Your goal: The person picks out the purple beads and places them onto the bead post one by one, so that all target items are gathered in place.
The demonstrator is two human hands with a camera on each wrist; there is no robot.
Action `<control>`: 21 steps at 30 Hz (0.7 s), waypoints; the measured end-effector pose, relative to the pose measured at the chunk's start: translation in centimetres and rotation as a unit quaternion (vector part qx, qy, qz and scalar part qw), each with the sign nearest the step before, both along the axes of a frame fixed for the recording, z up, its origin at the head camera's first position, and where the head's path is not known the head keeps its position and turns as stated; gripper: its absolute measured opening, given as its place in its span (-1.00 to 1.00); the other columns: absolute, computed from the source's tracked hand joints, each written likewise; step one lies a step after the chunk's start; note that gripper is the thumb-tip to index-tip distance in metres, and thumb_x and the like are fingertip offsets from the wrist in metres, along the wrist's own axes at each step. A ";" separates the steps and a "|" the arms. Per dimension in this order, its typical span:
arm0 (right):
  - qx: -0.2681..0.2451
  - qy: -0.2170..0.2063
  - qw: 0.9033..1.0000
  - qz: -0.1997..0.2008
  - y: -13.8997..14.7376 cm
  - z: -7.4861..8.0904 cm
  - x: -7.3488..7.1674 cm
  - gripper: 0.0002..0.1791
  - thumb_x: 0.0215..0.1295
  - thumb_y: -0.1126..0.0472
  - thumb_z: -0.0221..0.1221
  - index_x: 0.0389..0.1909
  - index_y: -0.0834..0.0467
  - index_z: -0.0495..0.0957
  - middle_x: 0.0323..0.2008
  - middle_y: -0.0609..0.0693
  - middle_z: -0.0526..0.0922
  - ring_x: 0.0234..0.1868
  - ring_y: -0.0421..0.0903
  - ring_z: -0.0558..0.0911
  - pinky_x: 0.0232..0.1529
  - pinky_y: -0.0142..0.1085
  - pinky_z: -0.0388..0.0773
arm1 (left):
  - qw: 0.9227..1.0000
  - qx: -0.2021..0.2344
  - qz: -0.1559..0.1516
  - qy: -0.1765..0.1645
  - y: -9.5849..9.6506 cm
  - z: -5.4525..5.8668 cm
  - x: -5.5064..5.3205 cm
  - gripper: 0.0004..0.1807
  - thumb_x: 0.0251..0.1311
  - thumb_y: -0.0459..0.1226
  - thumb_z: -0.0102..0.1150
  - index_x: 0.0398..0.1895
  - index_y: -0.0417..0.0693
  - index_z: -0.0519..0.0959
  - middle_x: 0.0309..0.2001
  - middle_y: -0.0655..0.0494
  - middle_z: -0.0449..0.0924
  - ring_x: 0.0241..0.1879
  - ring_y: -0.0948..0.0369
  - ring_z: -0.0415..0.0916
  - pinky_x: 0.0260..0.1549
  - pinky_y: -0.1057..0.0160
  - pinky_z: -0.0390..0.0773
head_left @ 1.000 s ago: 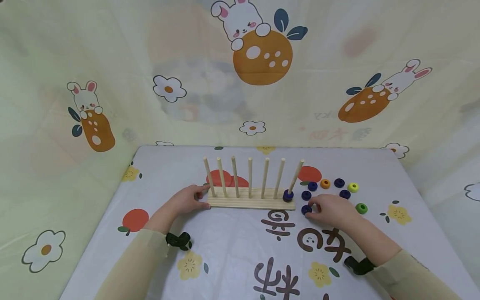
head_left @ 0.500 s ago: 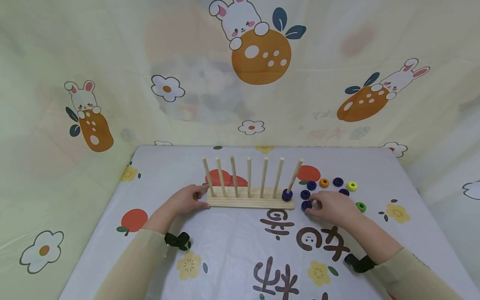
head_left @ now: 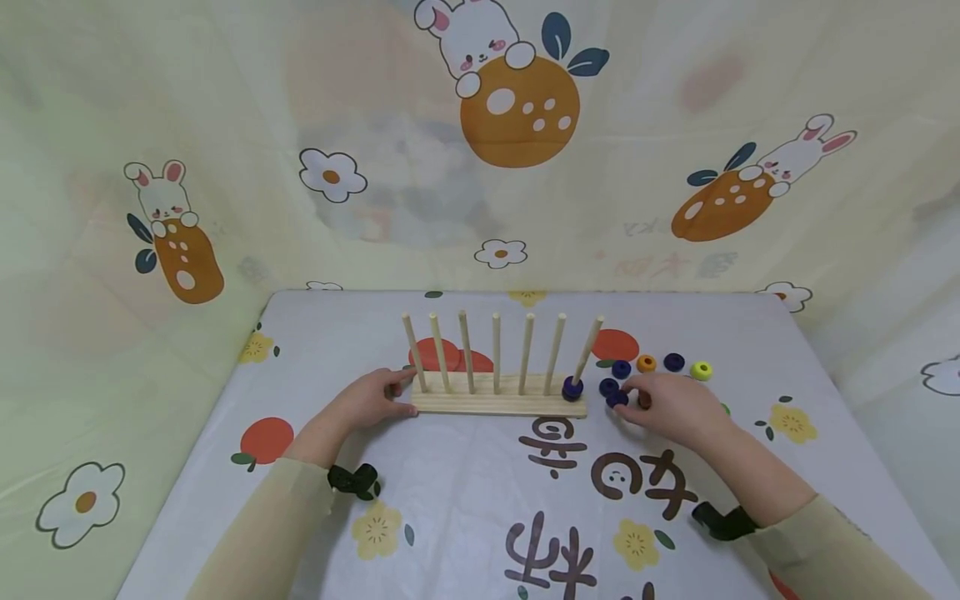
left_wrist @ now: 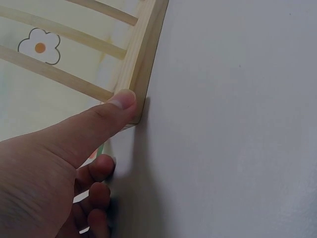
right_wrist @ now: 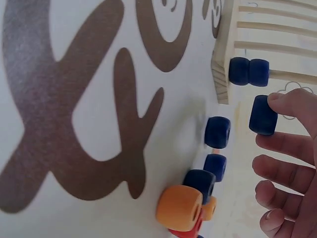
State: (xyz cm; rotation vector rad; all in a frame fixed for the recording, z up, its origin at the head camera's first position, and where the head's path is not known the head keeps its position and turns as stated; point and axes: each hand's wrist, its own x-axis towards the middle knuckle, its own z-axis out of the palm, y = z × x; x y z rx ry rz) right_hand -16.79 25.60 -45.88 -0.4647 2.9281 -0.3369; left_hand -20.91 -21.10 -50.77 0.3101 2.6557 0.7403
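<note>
A wooden rack (head_left: 495, 404) with a row of upright pegs stands on the table. My left hand (head_left: 371, 397) holds its left end, and in the left wrist view the thumb (left_wrist: 124, 99) presses on the base's corner. Between the thumb and forefinger of my right hand (head_left: 678, 408) is a dark blue bead (right_wrist: 263, 115), raised off the table just right of the rack. Two blue beads (right_wrist: 248, 72) are stacked at the foot of the rightmost peg (head_left: 588, 350).
Loose beads lie right of the rack: blue ones (head_left: 621, 369), an orange one (head_left: 647, 363) and a yellow-green one (head_left: 701, 370). The right wrist view also shows a red bead (right_wrist: 190, 229). A printed cloth (head_left: 450, 500) covers the table, and a patterned curtain (head_left: 405, 100) rises behind.
The right hand has picked the blue bead up from the table and raised it slightly, away from the person. The left hand keeps its hold on the rack's end.
</note>
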 end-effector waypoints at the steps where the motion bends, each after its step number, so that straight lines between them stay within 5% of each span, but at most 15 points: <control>1: 0.001 0.001 1.000 -0.003 0.0 0.1 0.0 -0.61 0.19 -0.05 0.36 -0.06 0.10 0.68 -0.54 -0.15 0.49 -0.49 -0.14 0.43 -0.51 -0.29 0.35 | 1.000 0.001 0.000 0.000 0.0 0.0 0.0 -0.15 0.07 -0.02 0.47 0.46 0.16 0.35 -0.27 0.09 0.41 -0.24 0.16 0.33 -0.25 0.17 0.34; 21: -0.007 0.058 0.998 -0.009 0.0 3.9 0.6 -0.56 0.23 -0.10 0.31 -0.04 0.15 0.66 -0.38 -0.02 0.59 -0.40 -0.08 0.46 -0.44 -0.23 0.42 | 1.000 0.002 0.004 -0.009 0.3 0.2 0.0 -0.15 0.06 -0.02 0.48 0.46 0.14 0.35 -0.29 0.07 0.42 -0.26 0.16 0.33 -0.28 0.17 0.34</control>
